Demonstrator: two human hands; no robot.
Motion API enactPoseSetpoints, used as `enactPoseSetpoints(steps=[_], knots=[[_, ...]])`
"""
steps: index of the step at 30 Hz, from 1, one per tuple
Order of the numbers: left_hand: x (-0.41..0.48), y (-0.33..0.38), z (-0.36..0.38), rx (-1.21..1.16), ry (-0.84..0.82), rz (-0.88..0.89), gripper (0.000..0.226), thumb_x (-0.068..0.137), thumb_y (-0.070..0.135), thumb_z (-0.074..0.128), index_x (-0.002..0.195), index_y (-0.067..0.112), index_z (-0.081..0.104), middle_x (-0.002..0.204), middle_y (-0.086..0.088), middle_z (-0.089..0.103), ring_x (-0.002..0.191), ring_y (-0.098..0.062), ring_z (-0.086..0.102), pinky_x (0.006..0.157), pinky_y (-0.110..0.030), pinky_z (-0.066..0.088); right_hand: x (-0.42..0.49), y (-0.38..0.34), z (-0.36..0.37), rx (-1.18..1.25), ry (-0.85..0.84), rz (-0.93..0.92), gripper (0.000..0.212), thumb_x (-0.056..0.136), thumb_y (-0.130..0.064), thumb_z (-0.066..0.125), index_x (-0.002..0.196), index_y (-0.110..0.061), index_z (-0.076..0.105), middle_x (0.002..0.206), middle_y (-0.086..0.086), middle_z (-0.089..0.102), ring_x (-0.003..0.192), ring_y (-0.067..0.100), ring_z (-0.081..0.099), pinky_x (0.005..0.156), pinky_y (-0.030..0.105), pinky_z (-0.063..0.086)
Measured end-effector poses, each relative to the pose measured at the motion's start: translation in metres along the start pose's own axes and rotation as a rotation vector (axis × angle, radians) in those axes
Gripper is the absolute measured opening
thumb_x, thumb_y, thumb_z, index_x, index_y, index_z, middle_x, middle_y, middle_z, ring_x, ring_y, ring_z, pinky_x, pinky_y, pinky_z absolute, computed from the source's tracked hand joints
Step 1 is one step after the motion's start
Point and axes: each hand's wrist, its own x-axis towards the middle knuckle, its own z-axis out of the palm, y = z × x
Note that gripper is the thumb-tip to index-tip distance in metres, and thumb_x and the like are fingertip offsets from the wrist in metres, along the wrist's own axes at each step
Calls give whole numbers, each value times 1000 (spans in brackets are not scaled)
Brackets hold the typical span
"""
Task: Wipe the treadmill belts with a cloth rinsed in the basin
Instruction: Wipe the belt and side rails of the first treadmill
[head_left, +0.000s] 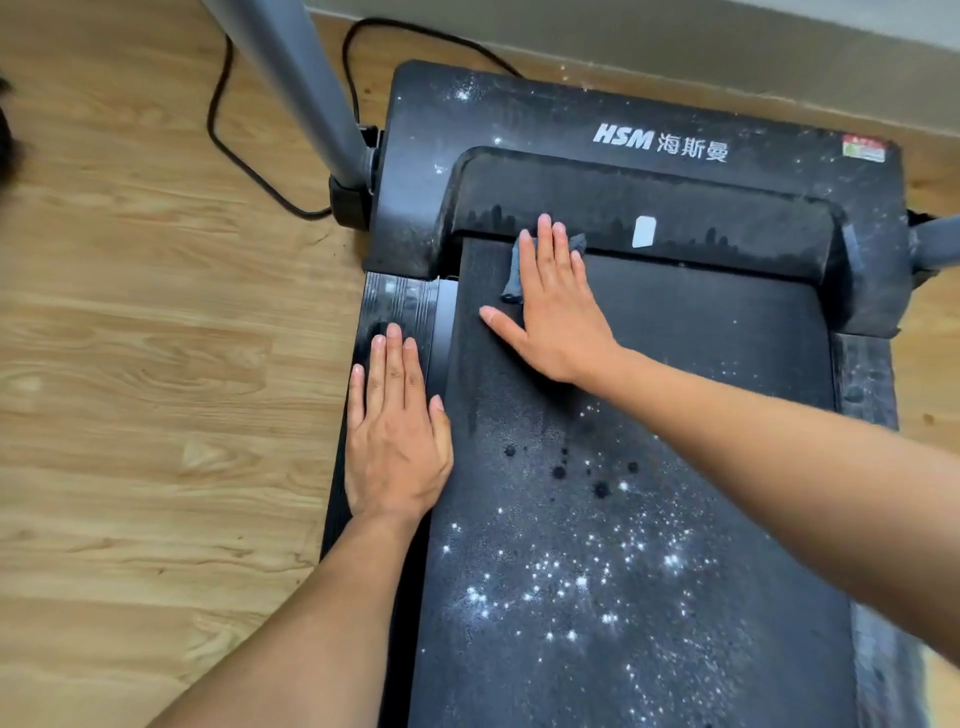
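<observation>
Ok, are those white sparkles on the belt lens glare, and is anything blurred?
Head view: soft light, faint shadows; sparkles on the belt look like glinting specks, not lens glare; left hand, right hand and cloth are sharp; wide-angle bends the edges; dark blur far left.

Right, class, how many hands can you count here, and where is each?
2. The left hand lies flat on the side rail. The right hand presses a cloth flat on the belt, by the front cover. No others show.
</observation>
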Motion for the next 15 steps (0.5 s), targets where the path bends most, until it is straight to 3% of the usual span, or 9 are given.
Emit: enactPoseSetpoints(steps=[4, 6, 9, 13, 15], knots=[[0, 1, -1, 35, -11, 3, 71, 105, 32, 31, 167, 5, 9, 176, -8, -3, 163, -20, -2, 131, -48, 12, -3, 27, -28, -236, -49, -278, 97, 103, -67, 34, 165, 0, -1, 172, 22, -14, 160, 34, -14, 131, 50, -1], [0, 2, 0, 56, -26, 1, 71, 105, 33, 29, 167, 5, 7, 176, -8, -4, 163, -20, -3, 131, -48, 12, 1, 32, -35, -205, -101, -343, 96, 104, -67, 30, 164, 1, 0, 172, 23, -12, 161, 33, -13, 132, 48, 3], [0, 2, 0, 76, -17, 6, 72, 104, 34, 29, 166, 4, 6, 176, -10, -5, 163, -21, -4, 131, -49, 13, -20, 21, -11, -84, -103, -265, 102, 100, -75, 23, 165, 0, -4, 172, 20, -16, 160, 30, -17, 131, 49, 4], [0, 1, -1, 69, -12, 17, 75, 105, 40, 29, 166, 4, 8, 176, -11, -5, 163, -22, -3, 131, -50, 12, -120, -7, 28, 58, -106, -146, 104, 100, -76, 28, 164, -6, -14, 171, 11, -27, 159, 25, -24, 132, 49, 1], [0, 1, 0, 67, -5, 17, 75, 105, 42, 29, 166, 4, 8, 176, -11, -4, 163, -22, -3, 131, -50, 13, -169, -13, 45, 22, -104, -168, 105, 99, -79, 30, 165, -5, -8, 173, 11, -21, 161, 27, -16, 131, 48, 6]])
